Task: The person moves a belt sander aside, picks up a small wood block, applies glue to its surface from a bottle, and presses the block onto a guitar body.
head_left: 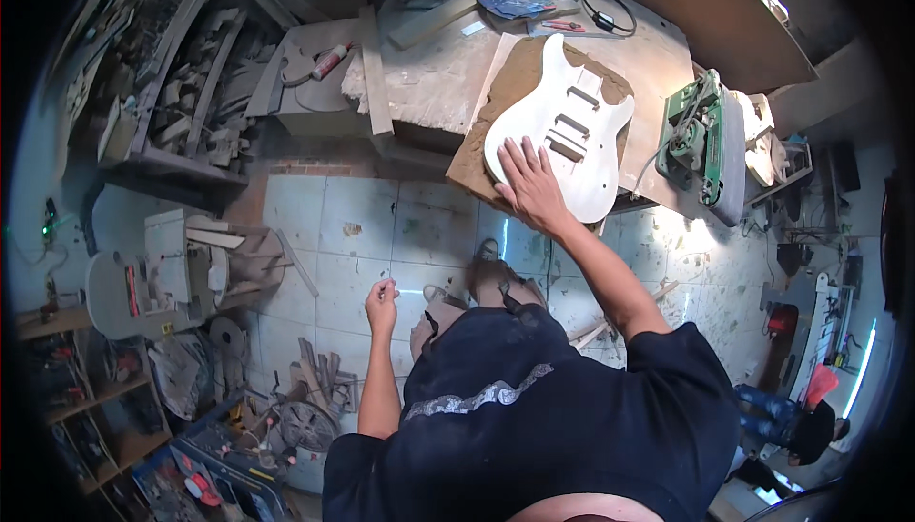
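Observation:
A pale, unpainted electric guitar body (pixel 560 102) with cut pickup slots lies flat on a brown pad (pixel 488 155) at the near edge of the workbench. My right hand (pixel 532 184) rests flat on the lower left of the guitar body, fingers spread and palm down. Away from the bench, my left hand (pixel 381 305) hangs over the tiled floor at my side. Its fingers are curled together in a pinch, and whatever may be between them is too small to make out.
A green belt-sander-like machine (pixel 694 141) stands right of the guitar body. Behind it lie a blue packet (pixel 513 3) and a coiled cable (pixel 610 15). A wood strip (pixel 376 74) borders the bench's left side. Wood scraps fill a left rack (pixel 172 93). Another person (pixel 810 429) is far right.

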`<state>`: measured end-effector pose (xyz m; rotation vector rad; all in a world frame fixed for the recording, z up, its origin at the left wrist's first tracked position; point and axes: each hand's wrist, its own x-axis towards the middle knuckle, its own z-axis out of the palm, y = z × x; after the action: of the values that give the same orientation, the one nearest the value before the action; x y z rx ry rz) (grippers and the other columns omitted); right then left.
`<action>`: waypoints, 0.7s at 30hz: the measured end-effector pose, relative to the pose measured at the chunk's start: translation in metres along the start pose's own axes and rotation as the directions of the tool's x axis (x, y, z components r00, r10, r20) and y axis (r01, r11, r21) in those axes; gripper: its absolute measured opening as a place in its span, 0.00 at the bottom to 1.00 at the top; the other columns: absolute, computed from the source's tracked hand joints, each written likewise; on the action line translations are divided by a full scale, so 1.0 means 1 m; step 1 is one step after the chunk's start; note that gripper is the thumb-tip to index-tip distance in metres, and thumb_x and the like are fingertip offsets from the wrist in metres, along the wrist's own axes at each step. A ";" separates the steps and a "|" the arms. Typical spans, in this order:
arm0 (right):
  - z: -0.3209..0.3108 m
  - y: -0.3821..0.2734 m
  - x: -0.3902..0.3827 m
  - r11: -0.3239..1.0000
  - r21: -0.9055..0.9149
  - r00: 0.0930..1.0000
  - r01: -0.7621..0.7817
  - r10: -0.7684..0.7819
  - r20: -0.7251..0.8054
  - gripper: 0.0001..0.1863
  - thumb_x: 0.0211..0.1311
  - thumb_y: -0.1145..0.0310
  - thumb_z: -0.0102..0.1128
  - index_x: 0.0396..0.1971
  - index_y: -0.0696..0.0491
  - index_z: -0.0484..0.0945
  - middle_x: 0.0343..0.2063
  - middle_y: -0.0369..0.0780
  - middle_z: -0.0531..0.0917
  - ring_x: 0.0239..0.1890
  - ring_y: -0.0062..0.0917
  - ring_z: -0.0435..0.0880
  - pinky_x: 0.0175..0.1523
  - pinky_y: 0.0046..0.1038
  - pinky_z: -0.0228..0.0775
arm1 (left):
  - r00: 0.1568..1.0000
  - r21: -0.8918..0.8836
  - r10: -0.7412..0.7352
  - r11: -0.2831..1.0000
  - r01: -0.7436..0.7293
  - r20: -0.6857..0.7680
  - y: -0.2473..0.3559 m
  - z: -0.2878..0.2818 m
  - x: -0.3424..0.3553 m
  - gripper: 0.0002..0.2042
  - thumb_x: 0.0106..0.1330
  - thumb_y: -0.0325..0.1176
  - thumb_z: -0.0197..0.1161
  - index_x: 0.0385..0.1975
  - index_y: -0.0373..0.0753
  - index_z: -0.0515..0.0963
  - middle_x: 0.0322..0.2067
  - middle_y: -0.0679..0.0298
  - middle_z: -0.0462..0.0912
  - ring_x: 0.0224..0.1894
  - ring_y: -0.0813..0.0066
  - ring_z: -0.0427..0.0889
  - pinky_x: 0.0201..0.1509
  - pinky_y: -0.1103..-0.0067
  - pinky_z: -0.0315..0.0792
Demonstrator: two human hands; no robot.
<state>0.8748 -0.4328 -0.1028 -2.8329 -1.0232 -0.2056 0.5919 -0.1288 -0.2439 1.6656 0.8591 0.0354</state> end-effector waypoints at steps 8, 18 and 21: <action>0.023 0.012 0.059 0.994 -0.033 0.994 0.100 -0.099 0.035 0.46 0.70 0.35 0.43 0.73 0.59 0.56 0.74 0.49 0.57 0.77 0.46 0.50 0.78 0.48 0.42 | 0.971 -0.110 -0.166 0.983 0.149 -0.173 -0.080 -0.043 -0.031 0.12 0.73 0.35 0.60 0.44 0.31 0.81 0.39 0.55 0.86 0.34 0.69 0.85 0.45 0.75 0.82; 0.025 0.062 0.082 0.995 0.093 0.998 -0.023 0.017 0.066 0.43 0.74 0.42 0.42 0.71 0.65 0.56 0.73 0.56 0.57 0.77 0.47 0.52 0.78 0.44 0.44 | 0.759 -0.098 -0.622 0.781 0.616 -0.192 -0.110 -0.012 -0.128 0.17 0.72 0.43 0.60 0.48 0.35 0.79 0.41 0.61 0.85 0.34 0.71 0.85 0.25 0.77 0.71; 0.032 0.047 0.069 0.999 0.009 0.999 0.039 -0.040 0.019 0.42 0.73 0.44 0.43 0.71 0.66 0.57 0.72 0.57 0.57 0.76 0.48 0.52 0.78 0.45 0.44 | 0.739 -0.097 -0.648 0.760 0.642 -0.183 -0.106 0.006 -0.135 0.16 0.72 0.44 0.59 0.47 0.37 0.79 0.41 0.65 0.84 0.34 0.75 0.85 0.25 0.78 0.69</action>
<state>0.9604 -0.4208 -0.1256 -2.8142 -1.0818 -0.1784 0.4427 -0.2051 -0.2804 1.2661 1.5597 -0.2667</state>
